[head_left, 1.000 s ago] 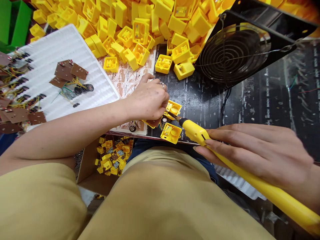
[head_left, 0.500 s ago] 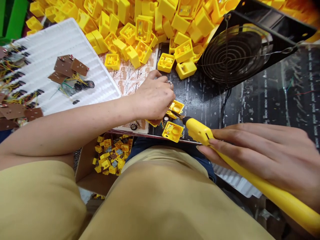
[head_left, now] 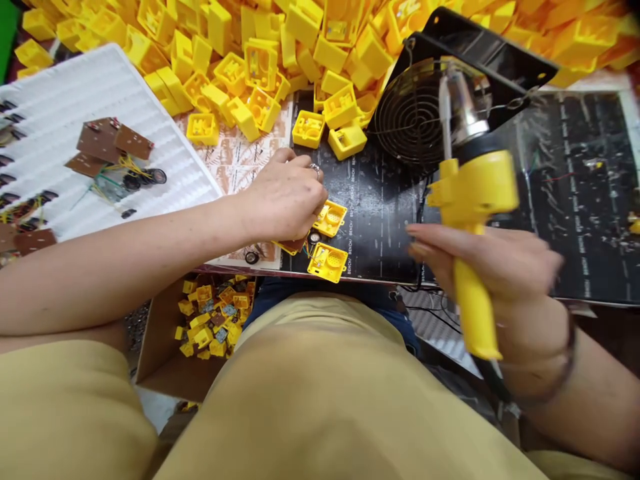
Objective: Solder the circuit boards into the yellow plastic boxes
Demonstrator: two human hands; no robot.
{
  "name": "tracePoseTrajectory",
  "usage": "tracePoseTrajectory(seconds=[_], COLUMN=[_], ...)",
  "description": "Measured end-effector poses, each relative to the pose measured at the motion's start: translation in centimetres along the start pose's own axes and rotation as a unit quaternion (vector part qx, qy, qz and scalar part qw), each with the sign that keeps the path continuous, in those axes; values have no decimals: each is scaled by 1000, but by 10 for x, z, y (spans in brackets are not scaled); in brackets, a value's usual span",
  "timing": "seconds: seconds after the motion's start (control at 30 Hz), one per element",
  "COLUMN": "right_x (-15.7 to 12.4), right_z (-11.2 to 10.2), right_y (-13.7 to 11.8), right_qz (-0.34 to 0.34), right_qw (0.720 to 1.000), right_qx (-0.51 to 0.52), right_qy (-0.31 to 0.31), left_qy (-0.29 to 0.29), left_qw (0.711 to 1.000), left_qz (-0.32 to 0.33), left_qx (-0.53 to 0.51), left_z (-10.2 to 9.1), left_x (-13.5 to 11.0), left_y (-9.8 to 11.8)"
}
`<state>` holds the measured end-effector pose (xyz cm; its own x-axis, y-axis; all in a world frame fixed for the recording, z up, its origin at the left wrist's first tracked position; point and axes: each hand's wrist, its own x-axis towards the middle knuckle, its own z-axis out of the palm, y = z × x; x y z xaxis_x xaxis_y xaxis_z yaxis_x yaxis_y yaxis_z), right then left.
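My right hand grips the yellow handle of a soldering gun, raised off the bench with its metal barrel pointing up and a thin feed tube alongside. My left hand is curled low over the bench, its fingertips hidden beneath it. Two open yellow casing parts lie at its right, with a small round black part and thin wires between them. The edge of a brown circuit board shows under the palm. Another round black part lies near the bench edge.
Yellow casings are heaped along the back. A black fan stands behind the soldering gun. On the left, a white foam sheet bears brown boards with wires. Below the edge, a cardboard box holds small yellow parts.
My right hand has lifted the soldering gun up and away from the casings, turning its tip from pointing left to pointing upward. My left hand stays at the casings. The view has shifted slightly.
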<state>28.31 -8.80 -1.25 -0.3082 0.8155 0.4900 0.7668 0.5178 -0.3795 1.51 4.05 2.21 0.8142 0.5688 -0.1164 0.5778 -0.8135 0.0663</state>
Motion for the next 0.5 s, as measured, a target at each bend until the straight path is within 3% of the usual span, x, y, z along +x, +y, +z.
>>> tracePoseTrajectory(seconds=[0.13,0.23,0.37,0.5], right_x=[13,25,33,23], right_z=[46,66,72,63], right_y=[18,23,23,22], right_qz=[-65,-82,-91,-78], right_qw=[995,989,987,990], right_qx=[54,71,54,46], right_qy=[-55,-97,-120,-107], left_qy=[2,0,17,-7], left_qw=[1000,1000,1000,1000], left_qz=[0,0,8,-5], left_qx=[3,12,13,3], left_z=[-1,-1,4,2], left_x=[-1,-2,-2,-2], left_y=[1,0,0,0])
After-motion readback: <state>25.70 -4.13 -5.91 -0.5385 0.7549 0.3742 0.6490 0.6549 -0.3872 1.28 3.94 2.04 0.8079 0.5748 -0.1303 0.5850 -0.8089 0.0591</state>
